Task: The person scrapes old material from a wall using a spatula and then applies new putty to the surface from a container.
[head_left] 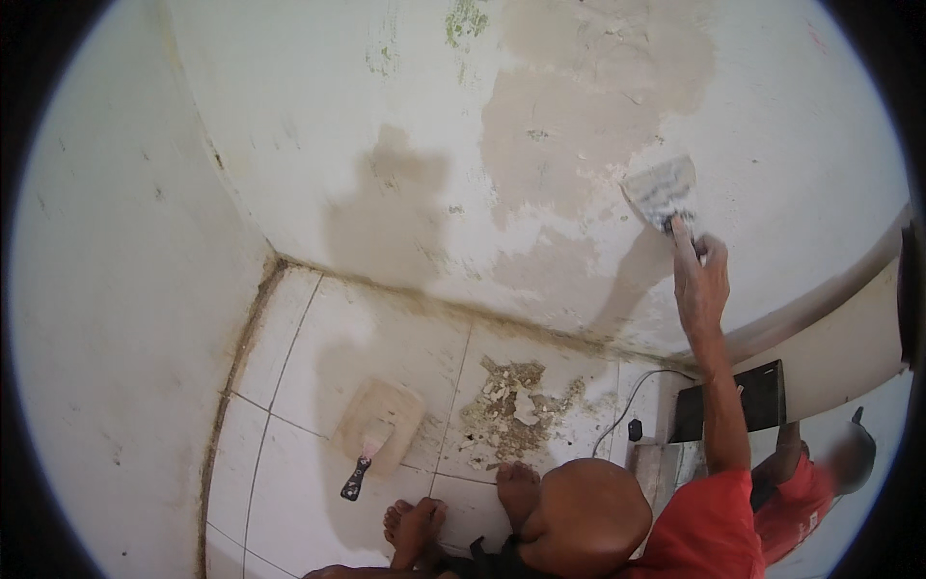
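Observation:
My right hand is closed around the handle of a wide putty knife. Its blade, smeared with white and grey, lies against the white wall beside a damp-looking beige patch. Low at the bottom, what appears to be my left hand is down by my left foot; its fingers are too unclear to read. On the floor ahead of it stands a shallow beige tray. A second putty knife with a dark, speckled handle rests across the tray's near edge.
Scraped flakes and crumbs lie on the white floor tiles by the wall. A dark flat panel and a thin black cable are on the right. Beyond my right arm, a figure in red with a dark cap shows, possibly a reflection.

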A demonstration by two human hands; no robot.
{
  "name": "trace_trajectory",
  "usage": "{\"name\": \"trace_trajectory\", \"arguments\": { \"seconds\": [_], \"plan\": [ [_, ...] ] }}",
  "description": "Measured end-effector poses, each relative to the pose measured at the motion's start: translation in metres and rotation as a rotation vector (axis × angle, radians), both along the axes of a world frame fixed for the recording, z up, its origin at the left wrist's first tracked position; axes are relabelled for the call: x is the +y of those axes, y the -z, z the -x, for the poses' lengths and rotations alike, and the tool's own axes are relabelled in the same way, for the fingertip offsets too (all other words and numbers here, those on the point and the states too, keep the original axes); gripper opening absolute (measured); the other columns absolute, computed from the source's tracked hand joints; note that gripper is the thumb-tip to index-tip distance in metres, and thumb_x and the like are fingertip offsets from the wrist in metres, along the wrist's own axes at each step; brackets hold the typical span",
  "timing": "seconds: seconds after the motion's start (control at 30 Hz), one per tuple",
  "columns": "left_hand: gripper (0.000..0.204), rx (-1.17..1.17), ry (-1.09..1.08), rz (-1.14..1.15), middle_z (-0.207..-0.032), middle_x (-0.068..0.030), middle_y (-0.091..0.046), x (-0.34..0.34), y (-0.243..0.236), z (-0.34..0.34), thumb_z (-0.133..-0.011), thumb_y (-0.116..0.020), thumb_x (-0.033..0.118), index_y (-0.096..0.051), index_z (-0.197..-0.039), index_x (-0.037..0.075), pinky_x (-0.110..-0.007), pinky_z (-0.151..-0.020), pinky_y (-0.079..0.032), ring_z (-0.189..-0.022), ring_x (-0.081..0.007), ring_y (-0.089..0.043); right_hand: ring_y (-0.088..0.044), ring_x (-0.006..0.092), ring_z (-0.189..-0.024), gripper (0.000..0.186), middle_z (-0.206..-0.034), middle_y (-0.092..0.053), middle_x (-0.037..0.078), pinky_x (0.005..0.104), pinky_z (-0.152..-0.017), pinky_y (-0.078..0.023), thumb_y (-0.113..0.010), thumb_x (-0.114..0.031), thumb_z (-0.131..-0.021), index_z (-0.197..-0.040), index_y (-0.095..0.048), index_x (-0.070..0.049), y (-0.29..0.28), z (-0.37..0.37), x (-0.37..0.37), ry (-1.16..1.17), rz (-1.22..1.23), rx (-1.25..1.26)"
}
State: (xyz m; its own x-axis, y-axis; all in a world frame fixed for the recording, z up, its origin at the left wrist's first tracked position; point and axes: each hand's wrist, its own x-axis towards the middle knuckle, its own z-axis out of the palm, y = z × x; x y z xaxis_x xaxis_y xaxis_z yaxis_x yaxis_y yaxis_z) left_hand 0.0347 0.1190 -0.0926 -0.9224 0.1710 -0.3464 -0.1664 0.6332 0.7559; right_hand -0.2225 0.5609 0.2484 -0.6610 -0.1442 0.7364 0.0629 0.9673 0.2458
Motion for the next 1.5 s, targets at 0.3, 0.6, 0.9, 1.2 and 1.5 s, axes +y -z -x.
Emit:
{"name": "trace_trajectory", "arguments": {
  "seconds": [0.3,0.6,0.9,1.2,1.5],
  "plan": [
    [0.024,-0.058,-0.485,-0.421,-0.083,-0.0098,-0.068,-0.02,-0.01,-0.012,-0.097,-0.06,0.023,-0.064,-0.101,0.0,-0.036,-0.065,-0.053,-0.07,-0.0194,-0.065,-0.056,0.0178,-0.087,0.046,-0.111,-0.059,0.011,0.0308,-0.074,-0.049,-0.063,-0.003,-0.091,-0.137,-0.055,-0.001,0.045,-0.055,-0.081,-0.23,0.657,0.045],
    [0.027,-0.008,-1.185,-0.886,-0.102,-0.0089,-0.061,-0.057,-0.031,0.036,-0.099,-0.053,0.019,-0.053,-0.121,0.004,-0.03,-0.067,-0.051,-0.087,-0.0183,-0.062,-0.062,0.0128,-0.071,0.035,-0.098,-0.061,0.01,0.0254,-0.049,-0.049,-0.055,-0.018,-0.099,-0.13,-0.052,0.0,-0.001,-0.051,-0.128,-0.784,1.837,0.109],
    [0.038,0.166,-0.813,-0.77,-0.103,-0.0069,-0.054,-0.085,-0.022,0.073,-0.104,-0.047,0.033,-0.048,-0.13,0.005,-0.03,-0.067,-0.052,-0.088,-0.0159,-0.059,-0.063,0.0149,-0.064,0.042,-0.098,-0.062,0.015,0.0277,-0.041,-0.048,-0.053,-0.027,-0.098,-0.128,-0.049,0.003,0.006,-0.048,-0.151,-1.018,2.174,-0.13],
    [0.039,0.141,-0.698,-0.681,-0.098,-0.0067,-0.061,-0.1,-0.044,0.096,-0.103,-0.049,0.027,-0.047,-0.132,0.002,-0.027,-0.068,-0.048,-0.08,-0.0123,-0.059,-0.065,0.016,-0.071,0.047,-0.104,-0.064,0.015,0.0278,-0.049,-0.051,-0.055,-0.023,-0.095,-0.132,-0.047,0.005,0.011,-0.052,-0.145,-1.059,2.256,-0.279],
    [0.043,-0.058,-0.562,-0.637,-0.087,-0.0086,-0.063,-0.092,-0.059,0.108,-0.094,-0.061,0.009,-0.045,-0.132,-0.001,-0.029,-0.068,-0.053,-0.074,-0.0165,-0.064,-0.057,0.0148,-0.064,0.047,-0.103,-0.054,0.012,0.0266,-0.046,-0.045,-0.062,-0.025,-0.092,-0.124,-0.045,0.005,0.002,-0.046,-0.128,-0.99,2.095,-0.078]
  ]
}}
